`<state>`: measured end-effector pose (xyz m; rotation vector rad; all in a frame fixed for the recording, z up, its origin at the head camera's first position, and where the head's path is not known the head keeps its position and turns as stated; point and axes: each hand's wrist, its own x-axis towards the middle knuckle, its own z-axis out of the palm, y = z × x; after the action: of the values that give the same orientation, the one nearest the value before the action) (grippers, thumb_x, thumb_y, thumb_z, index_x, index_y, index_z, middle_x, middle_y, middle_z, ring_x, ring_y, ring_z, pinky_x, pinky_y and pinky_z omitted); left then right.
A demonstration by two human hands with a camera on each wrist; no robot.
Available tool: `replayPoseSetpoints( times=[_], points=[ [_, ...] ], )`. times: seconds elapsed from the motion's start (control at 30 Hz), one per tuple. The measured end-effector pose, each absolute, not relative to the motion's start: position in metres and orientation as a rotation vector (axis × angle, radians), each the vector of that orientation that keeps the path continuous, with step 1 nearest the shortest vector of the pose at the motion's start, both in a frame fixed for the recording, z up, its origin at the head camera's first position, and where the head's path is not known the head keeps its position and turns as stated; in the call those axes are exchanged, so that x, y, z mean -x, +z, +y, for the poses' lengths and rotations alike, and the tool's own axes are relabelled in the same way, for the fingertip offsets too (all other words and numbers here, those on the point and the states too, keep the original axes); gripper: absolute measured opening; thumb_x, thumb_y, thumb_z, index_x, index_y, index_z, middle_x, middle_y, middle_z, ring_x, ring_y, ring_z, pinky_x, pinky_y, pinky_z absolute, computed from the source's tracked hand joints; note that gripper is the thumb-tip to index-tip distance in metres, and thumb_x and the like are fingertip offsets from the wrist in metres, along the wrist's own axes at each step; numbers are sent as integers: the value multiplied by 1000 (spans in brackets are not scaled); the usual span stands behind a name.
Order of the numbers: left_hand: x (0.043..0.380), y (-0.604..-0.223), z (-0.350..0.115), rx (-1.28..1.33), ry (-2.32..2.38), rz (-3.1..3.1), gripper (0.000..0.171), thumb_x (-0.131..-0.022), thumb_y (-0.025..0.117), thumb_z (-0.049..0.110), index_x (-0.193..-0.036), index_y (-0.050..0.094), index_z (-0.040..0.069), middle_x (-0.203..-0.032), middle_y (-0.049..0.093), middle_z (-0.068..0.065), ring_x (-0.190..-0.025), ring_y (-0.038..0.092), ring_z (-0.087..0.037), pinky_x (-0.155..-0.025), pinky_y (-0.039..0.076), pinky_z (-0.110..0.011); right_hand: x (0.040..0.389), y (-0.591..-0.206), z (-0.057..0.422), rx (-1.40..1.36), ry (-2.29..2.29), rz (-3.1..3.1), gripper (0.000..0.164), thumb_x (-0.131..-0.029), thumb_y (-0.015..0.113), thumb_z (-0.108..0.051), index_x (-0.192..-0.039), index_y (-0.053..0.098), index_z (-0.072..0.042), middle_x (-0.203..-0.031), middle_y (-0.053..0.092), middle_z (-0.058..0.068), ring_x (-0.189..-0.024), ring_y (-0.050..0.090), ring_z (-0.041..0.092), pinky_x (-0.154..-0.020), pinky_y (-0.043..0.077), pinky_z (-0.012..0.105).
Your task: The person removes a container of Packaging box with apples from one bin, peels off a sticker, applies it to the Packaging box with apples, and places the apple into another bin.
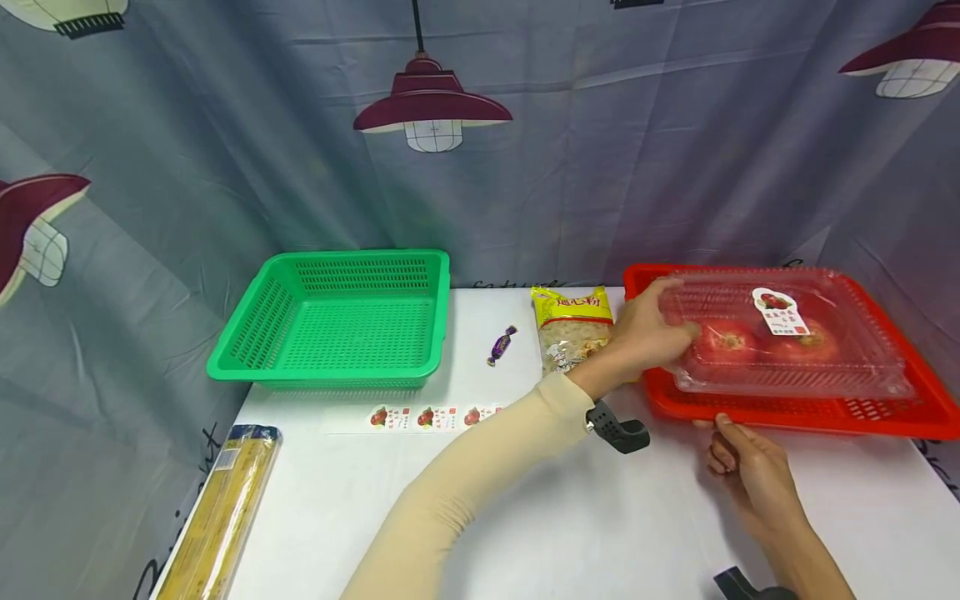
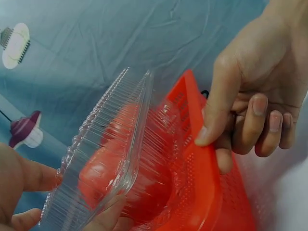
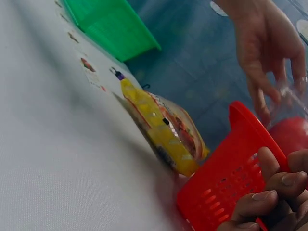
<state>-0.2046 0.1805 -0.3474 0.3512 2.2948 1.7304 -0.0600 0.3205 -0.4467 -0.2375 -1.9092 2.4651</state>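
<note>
A clear plastic box with a white label and red tomatoes inside lies tilted over the red basket. My left hand grips the box by its left end, thumb on one side and fingers on the other, as the left wrist view shows. At the basket's front rim, my right hand pinches the red edge between thumb and forefinger, its other fingers curled below. In the right wrist view the right fingers lie against the basket's rim.
A yellow-topped food bag stands beside the red basket, behind my left forearm. Left of it lie a purple wrapped candy and a strip of labels. A green basket sits back left, a long noodle pack front left.
</note>
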Motion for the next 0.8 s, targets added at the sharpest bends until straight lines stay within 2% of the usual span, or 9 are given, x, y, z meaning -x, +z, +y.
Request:
replayPoseSetpoints(
  times=[0.17, 0.27, 0.37, 0.63, 0.8],
  points=[
    [206, -356, 191, -323, 1671, 2340, 62, -81, 76, 11, -135, 54, 32, -99, 57, 4, -68, 57, -8, -44, 50, -24, 60, -445, 321, 276, 2462, -1904, 31, -105, 49, -23, -92, 72, -8, -63, 31, 7, -58, 33, 23, -60, 19, 39],
    [207, -361, 195, -352, 1584, 2439, 61, -80, 77, 14, -134, 54, 30, -104, 56, 5, -84, 51, -7, -53, 49, -20, 60, -445, 321, 305, 2452, -1921, 31, -104, 50, -24, -93, 73, -8, -63, 33, 7, -58, 37, 19, -60, 20, 39],
    [206, -365, 200, -379, 1466, 2546, 61, -78, 78, 19, -132, 54, 30, -103, 57, 7, -91, 47, -7, -62, 43, -20, 60, -444, 322, 330, 2442, -1937, 31, -104, 50, -25, -95, 74, -8, -62, 34, 7, -57, 39, 18, -59, 21, 39],
    [200, -370, 217, -313, 1330, 2610, 65, -73, 80, 19, -130, 52, 31, -97, 50, 3, -84, 47, -12, -62, 43, -25, 59, -445, 323, 359, 2428, -1933, 32, -104, 51, -25, -99, 74, -4, -62, 35, 8, -57, 40, 19, -54, 25, 37],
    [198, -373, 222, -295, 1268, 2625, 69, -69, 82, 16, -129, 50, 31, -97, 48, 2, -86, 47, -13, -65, 45, -27, 58, -445, 323, 385, 2390, -1986, 33, -104, 50, -28, -100, 74, -6, -61, 38, 7, -58, 44, 17, -54, 40, 28]
  ],
)
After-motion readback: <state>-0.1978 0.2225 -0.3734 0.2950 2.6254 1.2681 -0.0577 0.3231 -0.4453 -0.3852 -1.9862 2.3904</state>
